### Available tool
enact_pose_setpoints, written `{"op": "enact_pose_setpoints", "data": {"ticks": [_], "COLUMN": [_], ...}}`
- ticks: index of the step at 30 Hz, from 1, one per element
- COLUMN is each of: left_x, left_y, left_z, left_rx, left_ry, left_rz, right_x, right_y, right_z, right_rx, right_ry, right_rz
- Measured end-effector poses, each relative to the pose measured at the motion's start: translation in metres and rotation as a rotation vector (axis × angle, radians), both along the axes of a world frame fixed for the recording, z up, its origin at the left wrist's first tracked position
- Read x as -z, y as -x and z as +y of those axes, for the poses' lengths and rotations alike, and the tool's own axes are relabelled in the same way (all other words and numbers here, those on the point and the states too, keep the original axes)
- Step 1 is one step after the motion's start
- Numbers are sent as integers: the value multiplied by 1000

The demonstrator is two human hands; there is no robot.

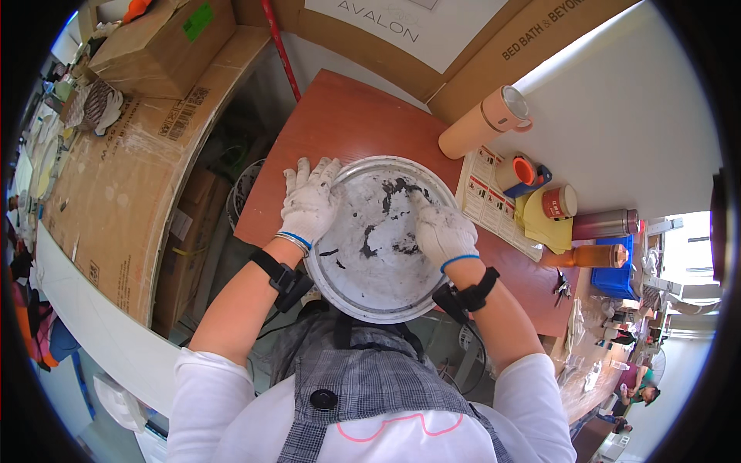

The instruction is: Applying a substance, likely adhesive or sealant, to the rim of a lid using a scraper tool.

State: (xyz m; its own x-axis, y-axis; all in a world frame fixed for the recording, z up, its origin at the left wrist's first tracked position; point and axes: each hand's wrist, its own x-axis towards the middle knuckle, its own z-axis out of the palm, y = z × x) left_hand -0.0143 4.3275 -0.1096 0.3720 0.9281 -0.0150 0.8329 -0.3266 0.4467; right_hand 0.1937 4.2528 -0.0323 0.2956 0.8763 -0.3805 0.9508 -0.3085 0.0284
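Observation:
A round, shallow, whitish tray or lid with a raised rim [356, 266] lies in front of me, overlapping the near edge of a red-brown table. Black patches and grey smears mark its surface. My left hand [310, 202], in a smudged white glove, rests against the tray's left rim with its fingers stretched out. Over the tray's right half is my right hand [445, 234], also gloved, its fingers bent inward and their tips down at the surface beside a black patch. Whether anything small is in those fingers is hidden.
At the table's right [340, 108] stand a peach tumbler [482, 123], a cup with an orange ring [519, 173], a tin [559, 202] on yellow cloth and two bottles. A blue bin [615, 270] is beyond. Cardboard [100, 208] covers the left bench. A person [639, 386] is far right.

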Motion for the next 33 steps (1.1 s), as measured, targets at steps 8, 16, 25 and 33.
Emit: {"op": "enact_pose_setpoints", "data": {"ticks": [8,16,25,33], "left_x": [-5,3,1,2], "left_y": [0,1,1,3], "left_z": [-2,-1,-3,-6], "left_rx": [3,7,4,-12], "left_ry": [35,-11,-17,1], "left_rz": [20,-32,-27,-21], "right_x": [4,2,-8,-21], "right_y": [-5,-4,0,3], "right_z": [-11,-9,-5,-4], "right_rx": [-61,-66,-100,-149], "right_ry": [-10,-48,-34,18], "right_rz": [-37,6,71,65]}}
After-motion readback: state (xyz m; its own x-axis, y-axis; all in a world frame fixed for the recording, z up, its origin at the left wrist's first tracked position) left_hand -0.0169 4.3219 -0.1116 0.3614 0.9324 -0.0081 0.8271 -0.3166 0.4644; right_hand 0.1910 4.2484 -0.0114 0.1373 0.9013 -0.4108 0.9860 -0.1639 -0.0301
